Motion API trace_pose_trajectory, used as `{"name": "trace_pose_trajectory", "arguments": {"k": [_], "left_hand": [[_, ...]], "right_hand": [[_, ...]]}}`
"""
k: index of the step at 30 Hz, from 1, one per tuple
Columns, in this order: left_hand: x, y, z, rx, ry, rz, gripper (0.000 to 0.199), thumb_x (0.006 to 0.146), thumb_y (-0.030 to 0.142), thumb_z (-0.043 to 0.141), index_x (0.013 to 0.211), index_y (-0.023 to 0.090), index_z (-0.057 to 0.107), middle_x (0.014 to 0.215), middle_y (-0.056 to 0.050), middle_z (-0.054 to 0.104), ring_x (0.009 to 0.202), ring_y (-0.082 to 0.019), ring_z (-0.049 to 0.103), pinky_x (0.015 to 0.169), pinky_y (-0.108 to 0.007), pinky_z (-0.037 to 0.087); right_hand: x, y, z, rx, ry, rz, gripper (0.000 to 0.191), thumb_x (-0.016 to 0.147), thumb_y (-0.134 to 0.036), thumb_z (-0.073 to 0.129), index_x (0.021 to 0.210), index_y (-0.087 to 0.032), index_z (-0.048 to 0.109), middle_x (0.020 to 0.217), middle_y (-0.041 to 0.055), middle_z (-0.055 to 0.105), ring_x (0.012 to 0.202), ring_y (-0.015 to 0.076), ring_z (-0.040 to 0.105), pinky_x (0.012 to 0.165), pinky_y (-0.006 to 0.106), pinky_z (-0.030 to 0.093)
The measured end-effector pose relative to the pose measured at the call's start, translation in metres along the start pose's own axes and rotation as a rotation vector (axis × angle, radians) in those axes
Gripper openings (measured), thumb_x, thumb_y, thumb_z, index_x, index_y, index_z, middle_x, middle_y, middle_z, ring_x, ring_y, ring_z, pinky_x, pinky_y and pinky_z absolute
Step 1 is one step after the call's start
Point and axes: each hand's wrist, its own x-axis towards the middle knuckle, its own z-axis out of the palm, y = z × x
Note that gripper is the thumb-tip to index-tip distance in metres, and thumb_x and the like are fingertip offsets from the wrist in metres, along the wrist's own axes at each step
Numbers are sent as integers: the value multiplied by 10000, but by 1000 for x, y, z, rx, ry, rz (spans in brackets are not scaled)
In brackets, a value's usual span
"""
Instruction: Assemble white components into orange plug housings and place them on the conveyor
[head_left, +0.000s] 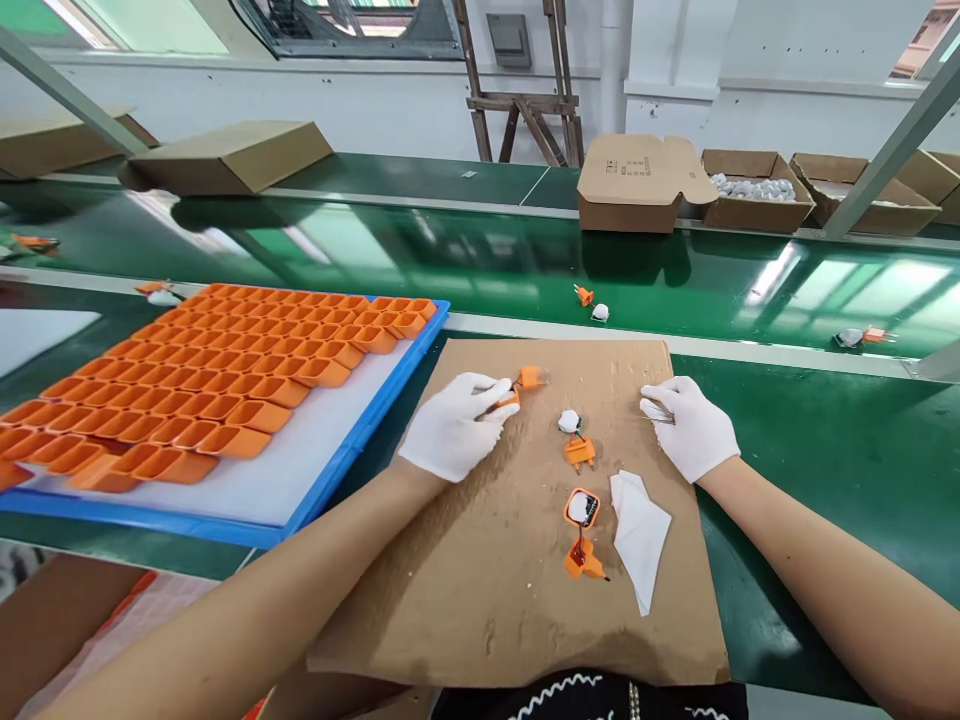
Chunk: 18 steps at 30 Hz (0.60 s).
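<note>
My left hand, in a white glove, pinches a small orange plastic housing above the cardboard sheet. An orange plug piece sits just beyond those fingertips, perhaps joined to the housing. Thin metal tweezers are gripped in my gloved right hand, at the sheet's right edge. Between the hands lies an orange plug wired to a white-topped part. Nearer me, another white-topped part sits inside an orange housing, wired to an orange plug. Right of these is a white cloth or paper piece.
A blue-rimmed tray with rows of orange housings stands at left. Behind runs a glossy green conveyor belt carrying small plug assemblies. Cardboard boxes line the shelf beyond; one box holds white parts.
</note>
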Motion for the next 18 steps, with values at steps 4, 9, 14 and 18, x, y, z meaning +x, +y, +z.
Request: {"name": "trace_pose_trajectory", "arguments": {"k": [4, 9, 14, 18], "left_hand": [[-9, 27, 12, -107, -43, -172, 211, 801, 323, 820, 705, 166, 715, 728, -3, 674, 690, -139, 594, 656, -240, 531], [-26, 63, 36, -624, -125, -483, 197, 931, 276, 678, 785, 152, 631, 749, -12, 696, 641, -98, 662, 640, -196, 589], [-34, 69, 43, -691, -286, -463, 241, 800, 254, 810, 751, 169, 590, 748, -33, 727, 686, -153, 714, 663, -239, 620], [-31, 67, 45, -707, -359, -422, 298, 710, 248, 878, 696, 182, 588, 688, 18, 667, 664, -116, 666, 656, -210, 598]], "right_hand": [[0, 4, 4, 6, 23, -17, 374, 839, -162, 589, 1165, -291, 722, 1169, 25, 660, 843, 161, 667, 712, 277, 532], [0, 9, 7, 15, 53, -33, 356, 856, -188, 598, 1173, -295, 720, 1166, 27, 665, 832, 163, 673, 706, 290, 538], [-1, 6, 6, 22, 40, -16, 313, 888, -219, 590, 1162, -289, 725, 1167, 29, 664, 864, 173, 678, 731, 306, 547], [0, 6, 5, 34, 42, -22, 289, 910, -245, 590, 1161, -284, 727, 1144, 35, 659, 869, 178, 674, 737, 306, 545]]}}
